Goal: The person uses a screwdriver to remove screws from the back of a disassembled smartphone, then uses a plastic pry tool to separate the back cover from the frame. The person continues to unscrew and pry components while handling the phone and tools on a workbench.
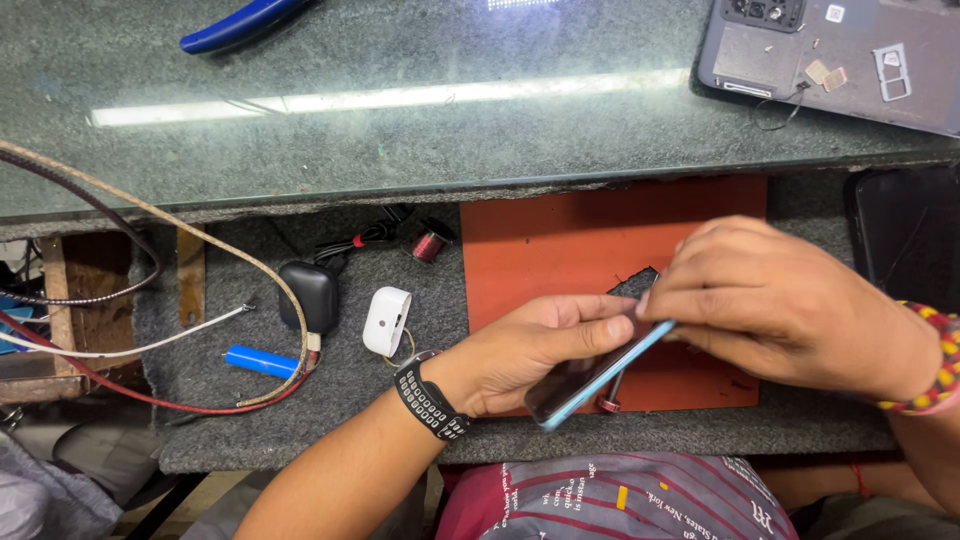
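We hold a blue phone (590,378) tilted on its edge in our left hand (520,355), over the red mat (560,240) near the bench's front edge. Our right hand (780,305) pinches its top end, prying; next needs gentle, steady fingers.

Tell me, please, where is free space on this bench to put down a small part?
The orange mat is bare above the left hand and the phone. The glass top is free between the blue pliers and the grey phone back. It is crowded at left, around the cables, black case and white case.
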